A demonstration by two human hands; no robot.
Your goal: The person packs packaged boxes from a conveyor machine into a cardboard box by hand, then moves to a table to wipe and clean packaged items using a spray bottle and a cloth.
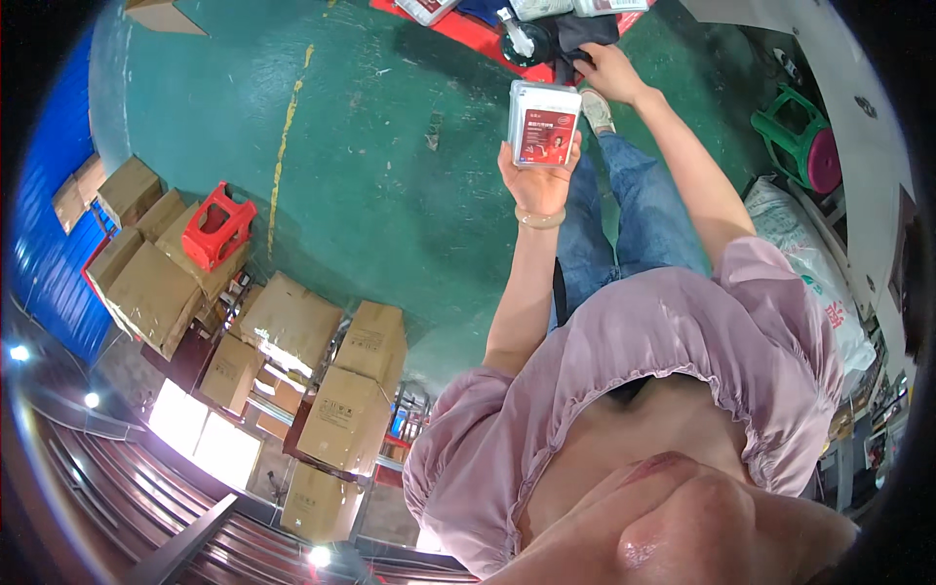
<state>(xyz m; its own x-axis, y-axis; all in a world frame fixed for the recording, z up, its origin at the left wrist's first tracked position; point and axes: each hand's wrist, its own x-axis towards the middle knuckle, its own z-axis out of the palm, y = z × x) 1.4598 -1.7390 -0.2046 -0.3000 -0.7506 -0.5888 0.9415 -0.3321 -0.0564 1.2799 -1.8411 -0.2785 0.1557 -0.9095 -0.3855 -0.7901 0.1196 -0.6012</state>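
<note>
My left hand is closed around the lower end of a clear plastic package with a red and white printed card inside, held up in front of my legs. My right hand reaches out to the red table, its fingers bent against a black fabric piece at the edge. The fingertips are partly hidden there, but they seem to grip the fabric. Just left of it sits a round black object with a white and clear top, too small to name.
More clear packages lie at the table's far side. A green stool with a magenta seat and a white woven sack are to my right. Cardboard boxes and a red plastic stool stand on the left, beyond green floor.
</note>
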